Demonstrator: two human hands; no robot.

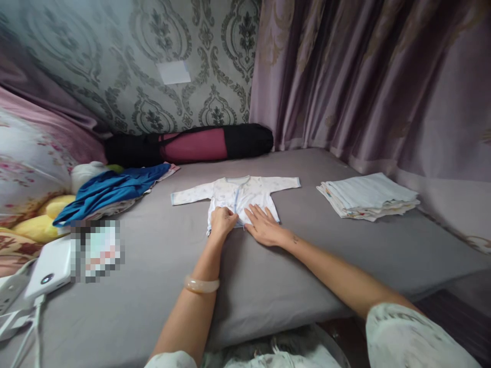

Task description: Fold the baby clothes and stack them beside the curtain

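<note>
Several folded cloths (370, 194) near the shirt (226, 192); left grip (233, 219) seemingly pinching it, right grip (256, 214) open.

No text, label, brand, number or sign can be read. The small round dark display (47, 278) on the white plastic power bank (56, 260) shows pale marks too small to make out. Pixelation hides any print on the flat, pale green and reddish item (102, 249) lying beside it on the grey fabric-covered bed (153, 286).
</note>
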